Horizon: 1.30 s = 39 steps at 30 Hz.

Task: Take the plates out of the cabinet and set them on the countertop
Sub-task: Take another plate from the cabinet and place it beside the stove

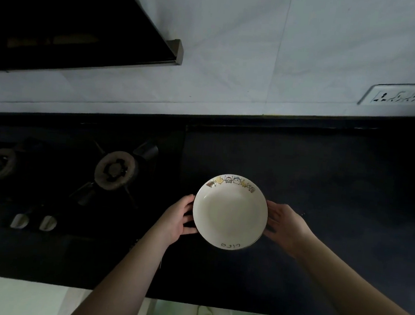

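We had the plate between both hands, low over the dark surface just right of the stove; whether its base already touched the surface we could not tell. Our left hand curled round the left rim, thumb near the lower edge, and our right hand cupped the right rim, so both were grasping the plate. A thin second edge showed under the lower right rim, perhaps another plate beneath, though we could not be sure.

We judged the plate to be glazed ceramic: stiff, fairly heavy for its size, slick and easy to chip. The opposite sides of the rim seemed the right place to hold it, fingers underneath, and it wanted lowering flat, not dropping.

For room, the surface lay open to the right and toward the wall, with the socket well apart. The nearest burner and its raised supports stood close on the left, so we thought it wise to keep the plate from drifting that way. The front edge of the surface lay near us, with space between it and the plate.
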Available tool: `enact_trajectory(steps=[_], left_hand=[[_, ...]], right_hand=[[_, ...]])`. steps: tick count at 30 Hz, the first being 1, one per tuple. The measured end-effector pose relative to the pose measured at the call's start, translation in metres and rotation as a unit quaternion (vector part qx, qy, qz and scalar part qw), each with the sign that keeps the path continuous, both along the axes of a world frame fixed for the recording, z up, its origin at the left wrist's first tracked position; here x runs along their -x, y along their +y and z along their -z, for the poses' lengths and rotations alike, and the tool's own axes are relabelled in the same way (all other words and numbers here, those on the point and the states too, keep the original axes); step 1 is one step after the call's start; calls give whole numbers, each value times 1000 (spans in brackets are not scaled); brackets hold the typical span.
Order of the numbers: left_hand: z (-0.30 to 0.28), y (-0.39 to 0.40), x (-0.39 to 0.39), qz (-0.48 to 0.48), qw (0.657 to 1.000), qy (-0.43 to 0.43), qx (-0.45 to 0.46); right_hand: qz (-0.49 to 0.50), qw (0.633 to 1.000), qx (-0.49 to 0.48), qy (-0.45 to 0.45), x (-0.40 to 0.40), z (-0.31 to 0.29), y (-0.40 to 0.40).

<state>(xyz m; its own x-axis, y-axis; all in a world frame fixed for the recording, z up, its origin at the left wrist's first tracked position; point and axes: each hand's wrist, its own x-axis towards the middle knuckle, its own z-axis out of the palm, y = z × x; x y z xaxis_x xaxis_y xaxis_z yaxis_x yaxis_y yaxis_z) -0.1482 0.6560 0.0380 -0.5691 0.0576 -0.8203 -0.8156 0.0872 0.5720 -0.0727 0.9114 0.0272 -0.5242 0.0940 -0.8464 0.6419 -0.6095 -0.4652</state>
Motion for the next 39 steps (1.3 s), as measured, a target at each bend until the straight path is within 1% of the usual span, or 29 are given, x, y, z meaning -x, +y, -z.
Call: enact_trajectory(steps=[14,17,19,23,25,28,31,34,36,39], left_hand=[[-5,11,-1,-23,1000,18,-1],[-3,8,-6,-34,999,19,-23],[1,3,-11,-49,998,20,-40],[3,-10,-22,-58,996,33,-50],[3,-17,-26,-44,997,46,-41],[1,-27,-31,-17,997,75,1],[-7,-35,-37,32,990,123,59],[-19,-43,-47,83,976,170,106],[-27,-52,-54,119,966,202,105],[-41,-63,-66,143,961,233,40]], right_hand=[[5,1000,7,8,4,-7,5],[-3,1000,3,13,5,-6,5],[-4,1000,-20,17,4,-5,3],[-47,991,-118,30,-4,-10,-4],[-77,982,-166,35,-9,-11,-5],[-92,973,-209,41,-19,-14,-6],[-101,965,-227,78,-32,-18,-9],[-130,957,-247,85,-46,-28,-19],[-141,949,-273,75,-54,-36,-31],[-132,945,-289,77,-68,-48,-48]])
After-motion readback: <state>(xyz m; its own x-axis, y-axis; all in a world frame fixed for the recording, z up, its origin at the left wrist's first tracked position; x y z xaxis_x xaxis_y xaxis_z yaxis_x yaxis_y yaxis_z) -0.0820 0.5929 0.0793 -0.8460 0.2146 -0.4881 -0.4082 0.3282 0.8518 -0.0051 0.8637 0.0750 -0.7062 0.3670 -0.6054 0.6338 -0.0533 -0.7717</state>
